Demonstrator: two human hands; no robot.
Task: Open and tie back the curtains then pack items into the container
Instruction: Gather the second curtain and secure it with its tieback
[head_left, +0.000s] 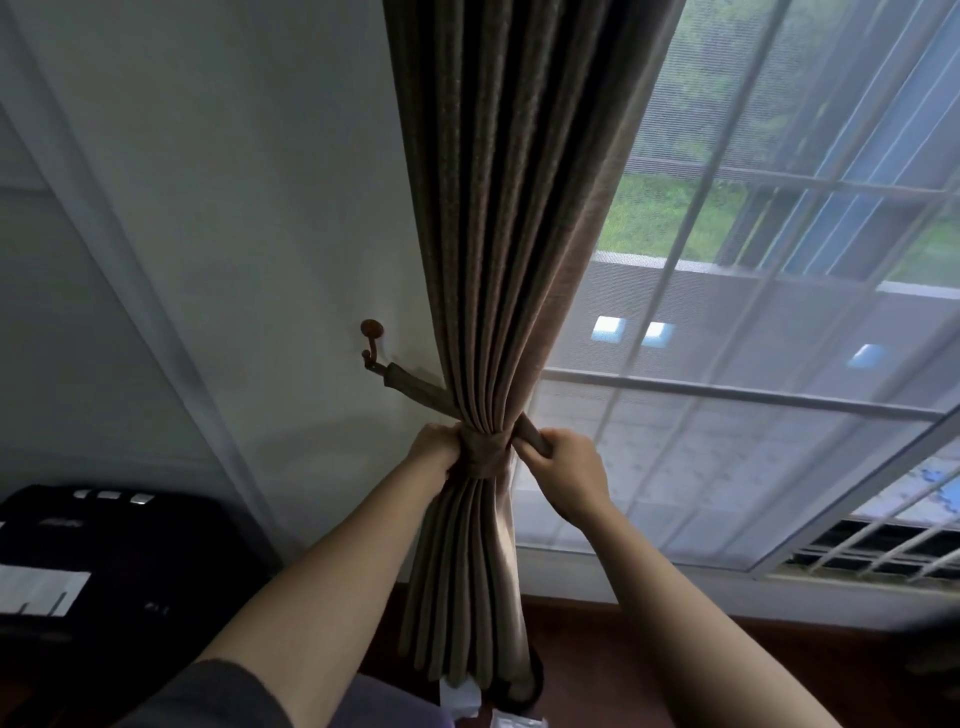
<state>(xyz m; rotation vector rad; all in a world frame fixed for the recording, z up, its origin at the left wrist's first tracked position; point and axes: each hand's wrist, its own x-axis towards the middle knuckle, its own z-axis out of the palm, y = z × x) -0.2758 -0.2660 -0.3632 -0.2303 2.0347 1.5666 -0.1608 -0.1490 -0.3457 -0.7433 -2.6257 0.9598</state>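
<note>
A brown pleated curtain (498, 218) hangs beside the window and is gathered into a tight bunch at mid height. A matching fabric tieback (415, 387) runs from a round brown wall hook (372, 332) and wraps around the bunch. My left hand (434, 449) grips the gathered curtain on its left side at the wrap. My right hand (563, 457) is closed on the tieback's free end, which sticks out to the right of the bunch. The container is not in view.
A window (753, 322) with a sheer screen and metal bars fills the right side. The white wall (234, 182) is at left. A dark machine (104, 551) with a white sheet stands at lower left. Reddish floor lies below the sill.
</note>
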